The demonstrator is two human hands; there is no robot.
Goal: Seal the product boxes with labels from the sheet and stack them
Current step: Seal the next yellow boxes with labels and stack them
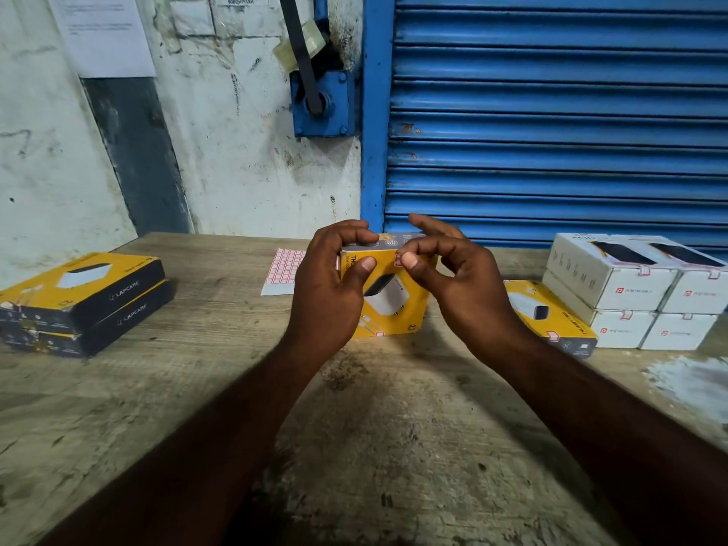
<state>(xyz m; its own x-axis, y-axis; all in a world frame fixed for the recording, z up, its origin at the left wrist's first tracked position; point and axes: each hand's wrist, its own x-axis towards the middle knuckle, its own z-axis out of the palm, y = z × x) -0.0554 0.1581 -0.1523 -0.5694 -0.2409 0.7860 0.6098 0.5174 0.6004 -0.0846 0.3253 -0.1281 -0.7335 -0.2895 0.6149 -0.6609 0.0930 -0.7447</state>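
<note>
Two hands on one yellow box [394, 309], held upright: left hand [329, 293] curled round its left side, thumb on front; right hand [457, 281] pinching label [398, 259] onto top edge. Label sheet [284, 269] just behind left fingers.

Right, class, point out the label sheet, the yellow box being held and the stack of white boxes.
label sheet [284, 267]: head view, on its red-edged label grid.
yellow box [394, 305]: head view, on its front face.
stack of white boxes [630, 287]: head view, on an upper box's front side.
</note>
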